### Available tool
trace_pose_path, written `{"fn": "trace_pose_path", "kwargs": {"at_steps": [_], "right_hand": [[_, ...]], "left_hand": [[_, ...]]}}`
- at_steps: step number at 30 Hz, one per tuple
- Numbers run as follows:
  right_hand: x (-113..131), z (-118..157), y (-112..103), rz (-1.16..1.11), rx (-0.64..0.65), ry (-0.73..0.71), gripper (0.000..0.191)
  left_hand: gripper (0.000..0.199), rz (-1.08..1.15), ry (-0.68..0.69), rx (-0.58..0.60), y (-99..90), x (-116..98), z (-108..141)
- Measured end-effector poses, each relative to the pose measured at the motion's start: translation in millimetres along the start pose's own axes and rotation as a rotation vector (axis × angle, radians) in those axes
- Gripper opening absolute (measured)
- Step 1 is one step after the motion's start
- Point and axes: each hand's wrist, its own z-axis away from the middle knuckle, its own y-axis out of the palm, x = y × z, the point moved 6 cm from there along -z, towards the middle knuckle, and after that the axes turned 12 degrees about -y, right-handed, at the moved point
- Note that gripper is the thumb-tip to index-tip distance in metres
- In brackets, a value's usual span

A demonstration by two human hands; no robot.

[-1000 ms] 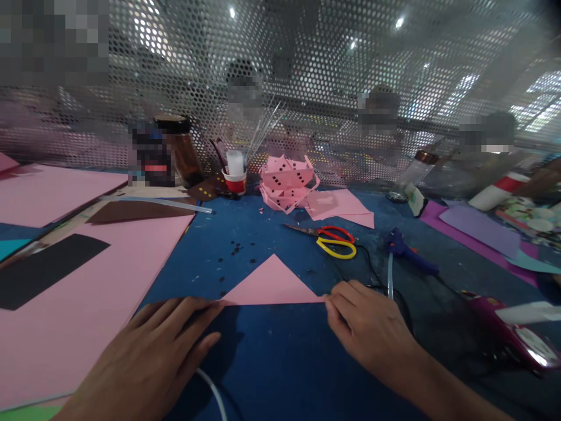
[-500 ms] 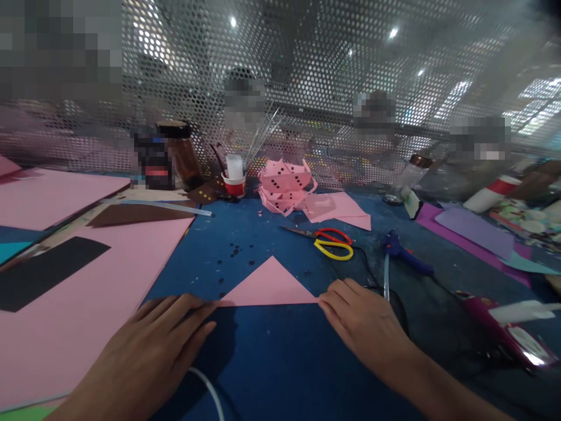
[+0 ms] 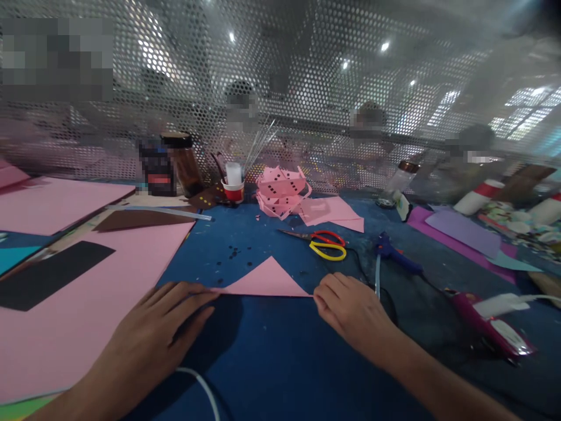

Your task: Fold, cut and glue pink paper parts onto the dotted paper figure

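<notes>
A pink paper triangle (image 3: pixel 269 279) lies on the blue table, its peak pointing away from me and its long straight edge toward me. My left hand (image 3: pixel 162 330) rests at its left corner, the fingertips pressing on that corner and the thumb a little apart below them. At the right corner, my right hand (image 3: pixel 350 313) has its fingers bunched together, pinching the tip of the paper. Beyond the triangle lie scissors (image 3: pixel 328 245) with one red and one yellow handle, and small black paper bits (image 3: pixel 234 251) are scattered to its upper left.
Large pink sheets (image 3: pixel 100 327) and a black strip (image 3: pixel 56 273) cover the left side. A blue glue gun (image 3: pixel 397 254) and a magenta power strip (image 3: pixel 491 327) lie right. Behind stand a pink paper craft (image 3: pixel 280 190), a red-white cup (image 3: pixel 234 192) and a jar (image 3: pixel 184 166).
The view has shifted slightly. My left fingertips lie a little further over the triangle's left corner, and my right hand still pinches the right one.
</notes>
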Motion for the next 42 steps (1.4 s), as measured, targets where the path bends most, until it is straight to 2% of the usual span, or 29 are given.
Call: {"fn": "trace_pose_path", "kwargs": {"at_steps": [3,7,10,13,18,22,26,30,34,36,38,42], "right_hand": [[-1.5,-2.2,-8.0,0.034,-0.103,0.001,0.018],[-1.4,-3.0,-23.0,0.066,-0.237,0.027,0.019],[5.0,-3.3,-32.9,0.099,-0.300,0.023,0.019],[16.1,-3.9,-36.9,0.129,-0.319,-0.037,0.018],[23.7,-2.9,-33.9,0.163,-0.308,-0.071,0.017],[27.3,-3.9,-27.2,0.176,-0.278,-0.093,0.019],[31.2,-5.3,-25.3,0.136,-0.282,-0.092,0.018],[21.1,-4.4,-30.7,-0.100,-0.356,0.001,0.008],[-9.8,1.4,-28.3,-0.518,-0.485,0.307,0.014],[-21.0,2.6,-20.5,-0.757,-0.491,0.436,0.022],[-25.8,1.5,-13.4,-0.956,-0.459,0.504,0.031],[-29.8,0.1,-6.8,-1.141,-0.418,0.559,0.036]], "left_hand": [[0.025,0.116,-0.061,-0.004,-10.7,-6.3,-3.9],[0.029,0.398,-0.255,0.166,-10.1,-24.7,-12.6],[0.039,0.640,-0.388,0.333,2.6,-47.3,-24.5],[0.048,0.911,-0.475,0.441,15.5,-72.1,-38.9],[0.041,1.019,-0.550,0.415,24.6,-94.3,-52.7],[0.039,1.074,-0.605,0.362,30.1,-97.4,-55.7],[0.035,1.107,-0.588,0.311,35.5,-96.6,-60.0],[0.030,1.130,-0.540,0.324,33.3,-95.4,-65.0],[0.030,1.122,-0.457,0.388,25.2,-99.6,-69.2],[0.031,1.107,-0.431,0.412,24.9,-101.9,-69.2],[0.030,1.085,-0.418,0.431,28.2,-103.7,-67.5],[0.032,1.038,-0.386,0.505,39.5,-107.8,-61.4]]}}
